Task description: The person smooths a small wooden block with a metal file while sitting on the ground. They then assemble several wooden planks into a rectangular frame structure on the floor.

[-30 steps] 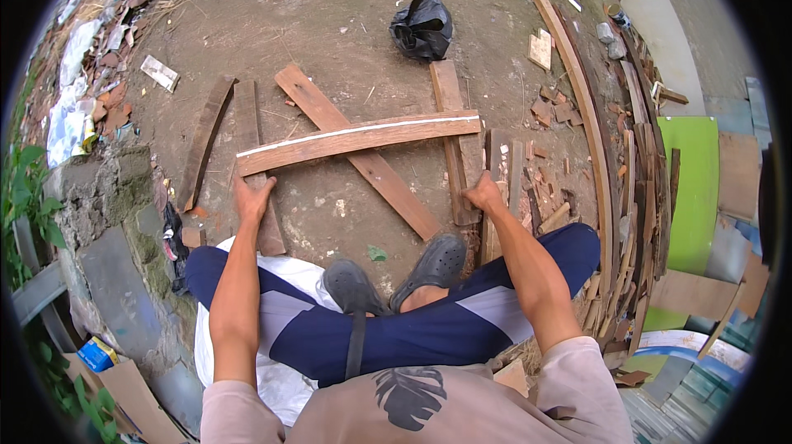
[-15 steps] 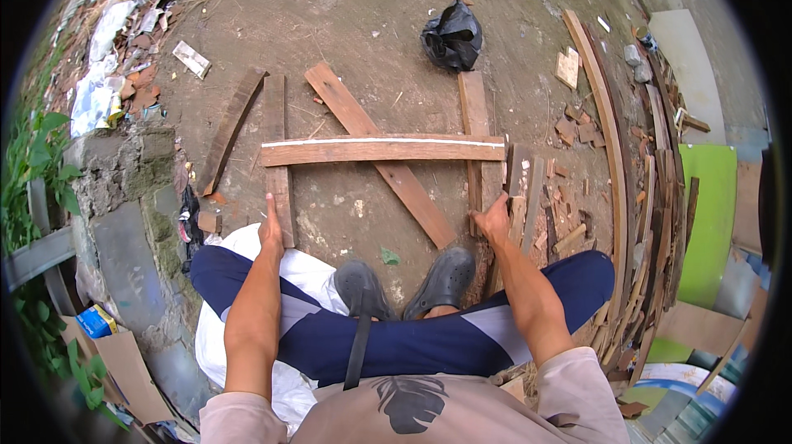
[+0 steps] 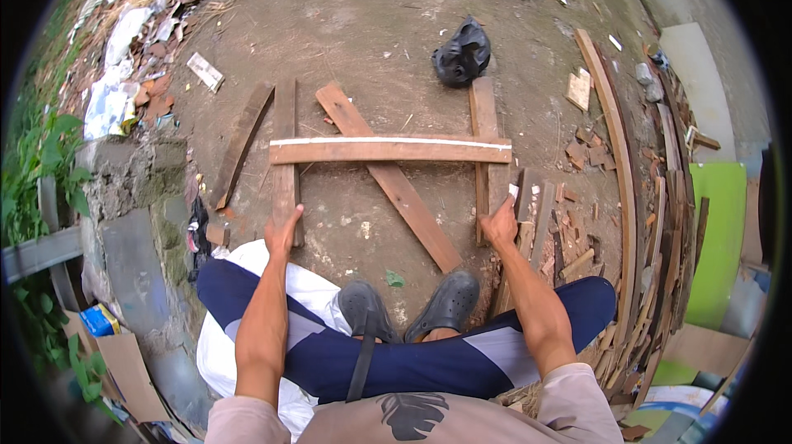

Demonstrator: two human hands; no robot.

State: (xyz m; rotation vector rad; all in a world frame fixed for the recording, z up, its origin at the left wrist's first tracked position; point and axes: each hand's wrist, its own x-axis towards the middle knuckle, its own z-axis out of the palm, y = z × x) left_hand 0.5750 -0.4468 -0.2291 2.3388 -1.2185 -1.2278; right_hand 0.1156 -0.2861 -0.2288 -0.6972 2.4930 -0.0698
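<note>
Near the lower end of the left upright plank (image 3: 285, 118), my left hand (image 3: 282, 230) is closed on its edge. My right hand (image 3: 499, 223) grips the near end of the right upright plank (image 3: 497, 180); its fingertips are partly hidden. A brown crosspiece (image 3: 388, 150) with a white strip along its far edge lies across both uprights. Beneath it runs a slanting plank (image 3: 412, 207), its near end by my shoes. A narrower dark plank (image 3: 483, 114) lies along the right upright.
A dark board (image 3: 243, 147) leans left of the uprights. A black plastic bag (image 3: 462, 54) sits beyond the right upright. Long timber strips (image 3: 615, 139) and broken brick pieces (image 3: 587, 147) lie to the right. A rough block wall (image 3: 136, 197) stands at left; a white sack (image 3: 219, 337) lies beneath my left leg.
The view has shifted slightly, so the planks appear a little lower and to the right. My left hand sits more closed around its plank; the crosspiece stays across both uprights.
</note>
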